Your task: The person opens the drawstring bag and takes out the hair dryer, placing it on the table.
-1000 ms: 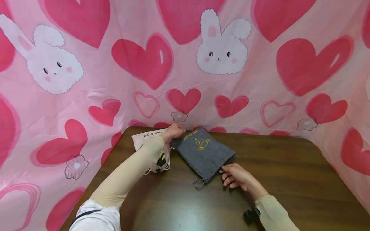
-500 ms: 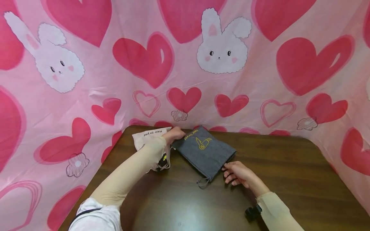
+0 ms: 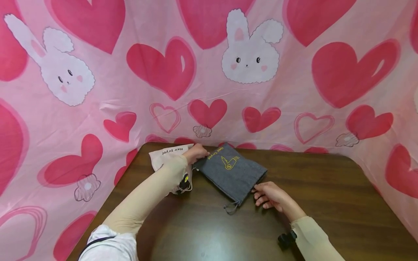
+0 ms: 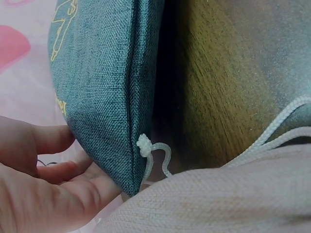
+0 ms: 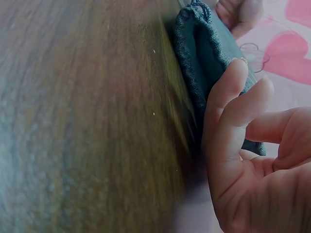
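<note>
A dark grey fabric drawstring bag (image 3: 230,170), printed in yellow with "Hair Dryer" and a dryer outline, lies at an angle over the table. My left hand (image 3: 196,153) pinches its closed-end corner; in the left wrist view the thumb and fingers of that hand (image 4: 58,184) lie on either side of the cloth. At the mouth-end corner, my right hand (image 3: 271,195) pinches the edge between thumb and forefinger. The other fingers of that hand (image 5: 233,121) hang loosely bent. The bag's mouth looks slightly parted in the right wrist view, and its grey cord (image 3: 232,207) trails towards me.
A white "Hair Dryer" drawstring bag (image 3: 166,156) lies at the table's back left, partly under my left forearm (image 3: 147,195). Its white cord (image 4: 272,128) loops beside the grey bag. A pink heart-and-rabbit curtain (image 3: 209,79) hangs behind the brown table (image 3: 326,203).
The mouth end of the grey bag has shifted slightly to the right, along with my right hand. My left hand keeps its hold on the far corner. Little differs over the last half second.
</note>
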